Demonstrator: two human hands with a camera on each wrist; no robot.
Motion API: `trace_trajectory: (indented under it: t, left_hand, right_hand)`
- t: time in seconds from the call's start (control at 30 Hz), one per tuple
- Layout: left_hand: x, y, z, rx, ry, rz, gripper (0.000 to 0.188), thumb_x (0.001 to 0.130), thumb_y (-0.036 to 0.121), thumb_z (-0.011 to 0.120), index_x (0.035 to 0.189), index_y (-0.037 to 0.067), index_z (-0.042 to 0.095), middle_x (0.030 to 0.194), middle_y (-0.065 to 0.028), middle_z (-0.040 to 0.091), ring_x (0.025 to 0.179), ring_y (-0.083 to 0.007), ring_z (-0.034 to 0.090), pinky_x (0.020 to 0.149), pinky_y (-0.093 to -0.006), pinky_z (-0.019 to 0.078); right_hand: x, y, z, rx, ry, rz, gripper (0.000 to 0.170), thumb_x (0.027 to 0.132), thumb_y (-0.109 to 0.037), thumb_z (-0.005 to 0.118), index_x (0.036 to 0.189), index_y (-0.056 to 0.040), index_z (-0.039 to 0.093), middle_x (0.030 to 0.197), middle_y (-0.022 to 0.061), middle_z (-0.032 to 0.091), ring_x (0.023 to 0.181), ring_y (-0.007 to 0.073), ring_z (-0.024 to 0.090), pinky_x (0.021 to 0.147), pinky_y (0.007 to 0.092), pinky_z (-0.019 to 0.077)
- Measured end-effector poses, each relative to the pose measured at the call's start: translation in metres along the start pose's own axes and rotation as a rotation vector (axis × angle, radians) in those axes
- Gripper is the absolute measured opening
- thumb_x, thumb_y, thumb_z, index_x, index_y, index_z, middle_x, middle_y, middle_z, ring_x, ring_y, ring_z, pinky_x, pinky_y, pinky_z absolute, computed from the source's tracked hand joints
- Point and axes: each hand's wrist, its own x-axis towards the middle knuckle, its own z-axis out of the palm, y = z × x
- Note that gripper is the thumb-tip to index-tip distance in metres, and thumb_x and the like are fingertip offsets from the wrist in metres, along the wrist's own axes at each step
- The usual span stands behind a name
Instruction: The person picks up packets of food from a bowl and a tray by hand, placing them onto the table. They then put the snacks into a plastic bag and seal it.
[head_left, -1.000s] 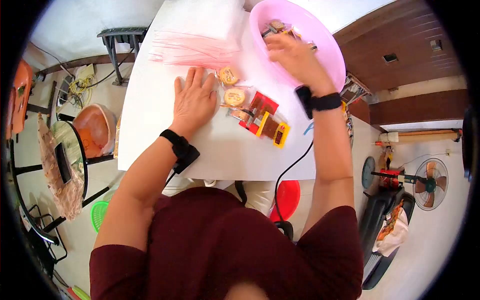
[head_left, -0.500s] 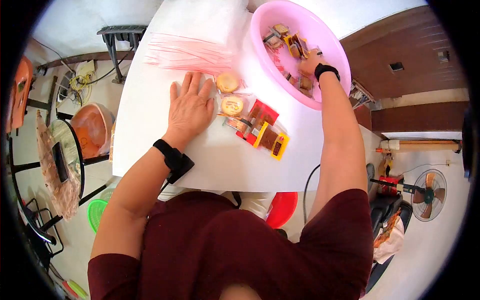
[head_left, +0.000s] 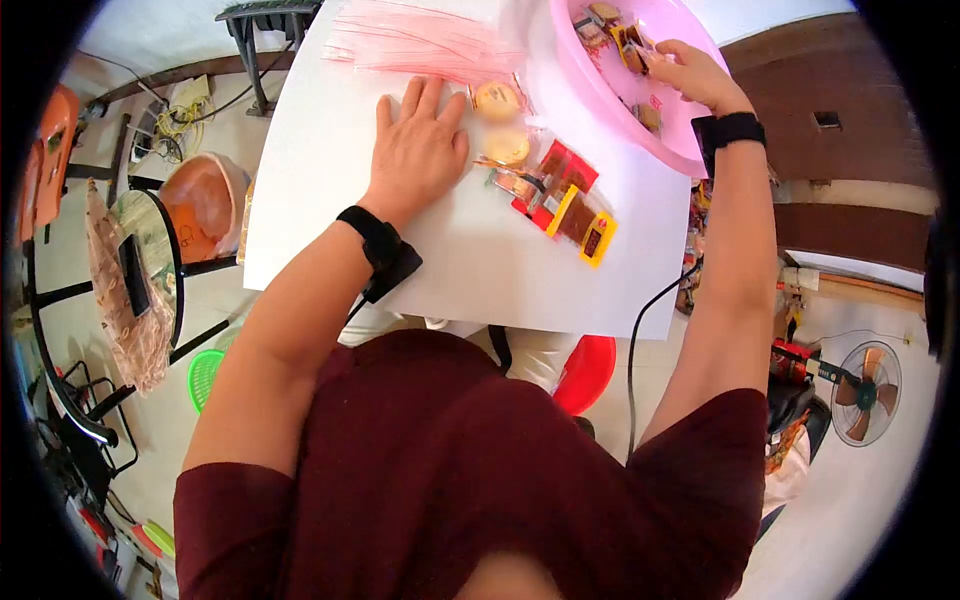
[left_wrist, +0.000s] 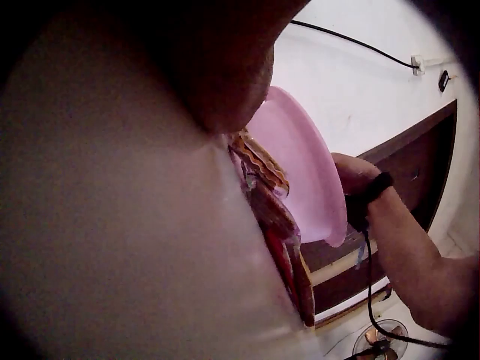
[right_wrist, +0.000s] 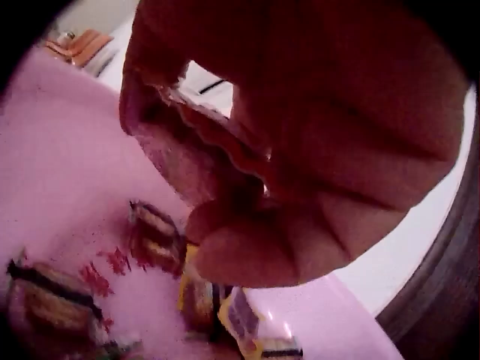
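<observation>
My left hand lies flat on the white table, fingers spread, just short of a pile of clear plastic bags with pink edges. Over the pink basin, my right hand pinches a clear-wrapped snack with a crinkled edge between thumb and fingers; the hand covers most of it. Wrapped snacks lie at the bottom of the basin. Beside my left hand, a column of packs runs toward me: two round wrapped cookies, a red packet, and a brown packet with yellow ends.
A black cable hangs from my right wrist past the table edge. Below the table are a red tub and a green basket. A fan stands at right; an orange-lined bucket is at left.
My right hand reached down among the snacks in the basin and has lifted back up with one pinched in its fingers. My left hand stays flat on the table. The head view has shifted.
</observation>
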Motion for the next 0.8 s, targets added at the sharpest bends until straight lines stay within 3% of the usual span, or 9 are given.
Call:
trace_trajectory:
  t: [0.17, 0.27, 0.37, 0.47, 0.57, 0.6, 0.7, 0.77, 0.8]
  left_hand:
    - [-0.001, 0.000, -0.001, -0.023, 0.011, 0.009, 0.042, 0.088, 0.024, 0.052, 0.127, 0.009, 0.053, 0.142, -0.0160, 0.041, 0.135, -0.0310, 0.034, 0.106, -0.0572, 0.0262]
    - [-0.001, 0.000, 0.000, -0.018, -0.008, 0.004, 0.042, 0.088, 0.025, 0.052, 0.127, 0.009, 0.053, 0.142, -0.0157, 0.041, 0.134, -0.0307, 0.035, 0.106, -0.0576, 0.0263]
    - [0.000, -0.003, 0.011, -0.031, 0.107, 0.031, 0.040, 0.085, 0.024, 0.052, 0.122, 0.009, 0.055, 0.134, -0.0148, 0.046, 0.130, -0.0296, 0.037, 0.103, -0.0570, 0.0272]
    - [-0.002, -0.003, 0.012, -0.064, 0.152, 0.042, 0.039, 0.083, 0.023, 0.053, 0.119, 0.009, 0.057, 0.129, -0.0144, 0.048, 0.128, -0.0288, 0.039, 0.101, -0.0569, 0.0277]
    - [-0.002, -0.001, 0.003, -0.051, 0.027, 0.000, 0.043, 0.086, 0.027, 0.051, 0.126, 0.010, 0.056, 0.136, -0.0150, 0.045, 0.133, -0.0295, 0.036, 0.104, -0.0583, 0.0254]
    - [0.001, 0.001, 0.000, -0.043, -0.021, -0.017, 0.045, 0.088, 0.030, 0.051, 0.129, 0.011, 0.055, 0.140, -0.0153, 0.043, 0.135, -0.0300, 0.034, 0.106, -0.0590, 0.0242]
    - [0.000, 0.001, 0.007, -0.075, 0.138, 0.001, 0.041, 0.083, 0.024, 0.053, 0.122, 0.009, 0.057, 0.130, -0.0152, 0.049, 0.128, -0.0295, 0.040, 0.102, -0.0579, 0.0273]
    - [0.000, 0.001, 0.009, -0.059, 0.123, -0.012, 0.042, 0.085, 0.025, 0.053, 0.123, 0.010, 0.056, 0.135, -0.0156, 0.047, 0.130, -0.0311, 0.039, 0.103, -0.0583, 0.0259]
    - [0.001, -0.001, 0.009, -0.055, 0.109, -0.013, 0.042, 0.085, 0.025, 0.053, 0.124, 0.010, 0.056, 0.136, -0.0158, 0.046, 0.131, -0.0313, 0.038, 0.104, -0.0584, 0.0254]
  right_hand:
    - [-0.056, -0.052, 0.024, 0.129, 0.054, -0.398, 0.045, 0.081, -0.031, 0.068, 0.117, -0.0044, 0.061, 0.100, 0.0149, 0.068, 0.090, 0.0234, 0.066, 0.081, 0.0325, 0.0503]
    - [-0.066, -0.086, 0.050, 0.037, -0.049, -0.497, 0.049, 0.082, -0.024, 0.066, 0.125, -0.0023, 0.056, 0.107, 0.0118, 0.065, 0.096, 0.0174, 0.063, 0.085, 0.0305, 0.0483]
    - [-0.063, -0.100, 0.079, 0.043, -0.076, -0.582, 0.048, 0.084, -0.022, 0.063, 0.126, -0.0004, 0.054, 0.113, 0.0119, 0.064, 0.098, 0.0203, 0.063, 0.085, 0.0294, 0.0484]
    - [-0.055, -0.104, 0.098, 0.110, -0.011, -0.588, 0.048, 0.089, -0.028, 0.060, 0.128, -0.0001, 0.052, 0.115, 0.0121, 0.063, 0.101, 0.0220, 0.063, 0.087, 0.0303, 0.0479]
    - [-0.052, -0.110, 0.056, 0.107, 0.073, -0.616, 0.056, 0.089, -0.041, 0.058, 0.125, 0.0012, 0.054, 0.116, 0.0249, 0.060, 0.106, 0.0356, 0.060, 0.091, 0.0374, 0.0460]
    - [-0.033, -0.100, 0.040, 0.020, 0.095, -0.619, 0.052, 0.092, -0.037, 0.054, 0.129, -0.0004, 0.052, 0.119, 0.0215, 0.061, 0.108, 0.0317, 0.060, 0.090, 0.0361, 0.0467]
    - [-0.035, -0.085, -0.018, 0.596, 0.029, -0.341, 0.041, 0.095, -0.016, 0.057, 0.130, 0.0032, 0.048, 0.114, 0.0072, 0.060, 0.099, 0.0116, 0.057, 0.083, 0.0228, 0.0483]
    - [0.007, -0.044, -0.036, 0.399, 0.260, -0.314, 0.048, 0.094, -0.036, 0.054, 0.128, -0.0030, 0.054, 0.121, 0.0143, 0.062, 0.110, 0.0242, 0.060, 0.087, 0.0346, 0.0480]
    - [0.026, -0.023, -0.043, 0.388, 0.272, -0.278, 0.043, 0.094, -0.034, 0.053, 0.126, -0.0051, 0.056, 0.117, 0.0085, 0.064, 0.106, 0.0173, 0.061, 0.082, 0.0317, 0.0489]
